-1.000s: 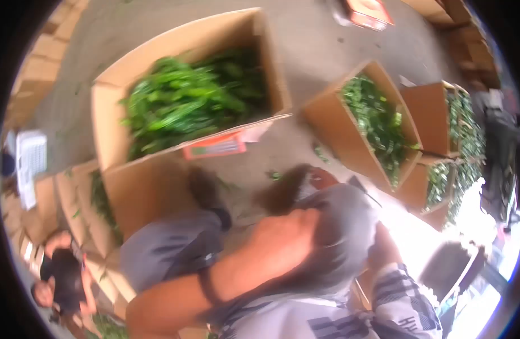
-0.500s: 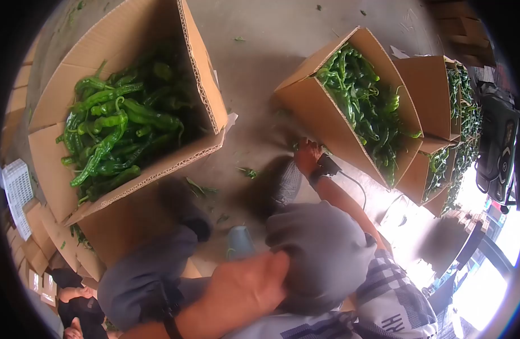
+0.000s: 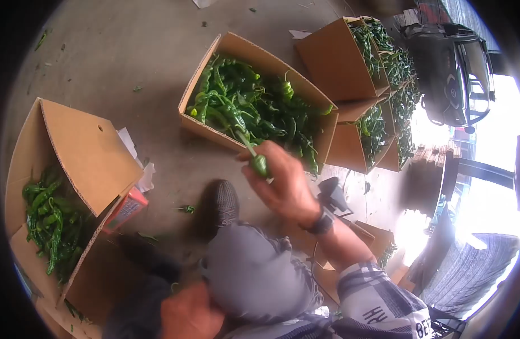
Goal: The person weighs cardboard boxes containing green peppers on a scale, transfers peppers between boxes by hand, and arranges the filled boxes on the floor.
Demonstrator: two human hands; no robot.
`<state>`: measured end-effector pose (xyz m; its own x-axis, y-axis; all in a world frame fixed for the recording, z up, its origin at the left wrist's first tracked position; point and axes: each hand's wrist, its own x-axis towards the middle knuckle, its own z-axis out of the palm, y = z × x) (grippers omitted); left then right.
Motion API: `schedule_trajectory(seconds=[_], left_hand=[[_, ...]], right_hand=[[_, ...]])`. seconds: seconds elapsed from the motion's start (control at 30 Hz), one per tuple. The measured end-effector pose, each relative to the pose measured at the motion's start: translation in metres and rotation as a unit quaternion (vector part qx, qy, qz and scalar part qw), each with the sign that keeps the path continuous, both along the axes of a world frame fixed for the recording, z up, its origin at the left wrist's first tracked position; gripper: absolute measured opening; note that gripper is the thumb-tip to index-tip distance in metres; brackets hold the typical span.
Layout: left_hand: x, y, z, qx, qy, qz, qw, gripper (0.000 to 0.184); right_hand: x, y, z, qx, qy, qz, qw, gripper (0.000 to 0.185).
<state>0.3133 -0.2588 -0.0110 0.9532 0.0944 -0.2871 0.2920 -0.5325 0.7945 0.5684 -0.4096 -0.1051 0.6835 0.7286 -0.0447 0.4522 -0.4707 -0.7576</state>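
My right hand point(image 3: 285, 183) pinches a green pepper point(image 3: 260, 165), its stem pointing up and away. It is just in front of an open cardboard box point(image 3: 212, 134) filled with green peppers point(image 3: 265, 107). Low in the view, my left hand point(image 3: 191, 312) rests against or close beside my grey-clothed knee point(image 3: 254, 271). Blur smears that hand, and its fingers do not show clearly. Another cardboard box point(image 3: 82, 152) stands at the left, with bright green peppers point(image 3: 52, 220) inside.
Several more boxes point(image 3: 339, 62) of peppers are at the right, beside a black machine point(image 3: 452, 85). A red-and-white packet point(image 3: 127, 209) is by the left box. My shoe point(image 3: 226, 202) is on the concrete floor point(image 3: 119, 68), where pepper bits point(image 3: 185, 209) lie.
My right hand has risen from the floor beside my shoe to the pepper box's near edge, now with a pepper in it. My view has turned rightward, and my left hand appears lower.
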Motion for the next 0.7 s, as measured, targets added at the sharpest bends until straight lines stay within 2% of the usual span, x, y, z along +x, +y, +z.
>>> schedule_trajectory(seconds=[0.03,0.1,0.17,0.23,0.27,0.37,0.43,0.47,0.6,0.67,0.7], left_hand=[[-0.005,-0.001,0.002,0.007,0.021,-0.002,1.000,0.022],[-0.014,0.000,0.002,0.018,0.041,-0.001,0.999,0.023],[-0.019,-0.003,-0.011,0.029,0.038,-0.006,0.999,0.031],[-0.017,-0.006,-0.008,0.031,0.030,-0.007,0.999,0.032],[-0.015,-0.007,-0.007,0.030,0.026,-0.008,0.999,0.034],[-0.012,-0.008,-0.005,0.031,0.029,-0.030,0.999,0.034],[-0.010,-0.008,-0.002,0.037,0.030,-0.034,0.998,0.033],[-0.010,-0.007,-0.001,0.040,0.034,-0.041,0.998,0.033],[-0.013,-0.009,-0.003,0.050,-0.004,-0.025,0.998,0.030],[-0.018,-0.008,-0.004,0.064,-0.006,-0.036,0.997,0.027],[-0.021,-0.006,-0.005,0.067,-0.006,-0.030,0.997,0.027]], right_hand=[[0.017,-0.008,0.014,-0.034,-0.054,-0.040,0.997,0.019],[0.059,-0.036,0.019,-0.196,-0.173,-0.076,0.962,0.024],[0.093,-0.062,0.004,-0.409,-0.213,-0.053,0.886,0.046],[0.100,-0.073,-0.020,-0.519,-0.188,-0.001,0.834,0.078],[0.095,-0.069,-0.025,-0.530,-0.201,0.011,0.824,0.092],[0.087,-0.061,-0.045,-0.535,-0.203,-0.004,0.820,0.098],[0.086,-0.057,-0.057,-0.519,-0.152,-0.084,0.837,0.095],[0.085,-0.057,-0.054,-0.512,-0.157,-0.085,0.840,0.095],[0.080,-0.061,-0.009,-0.432,-0.155,-0.131,0.879,0.078],[0.077,-0.071,0.012,-0.422,-0.160,-0.133,0.882,0.076],[0.078,-0.075,0.020,-0.413,-0.123,-0.133,0.893,0.076]])
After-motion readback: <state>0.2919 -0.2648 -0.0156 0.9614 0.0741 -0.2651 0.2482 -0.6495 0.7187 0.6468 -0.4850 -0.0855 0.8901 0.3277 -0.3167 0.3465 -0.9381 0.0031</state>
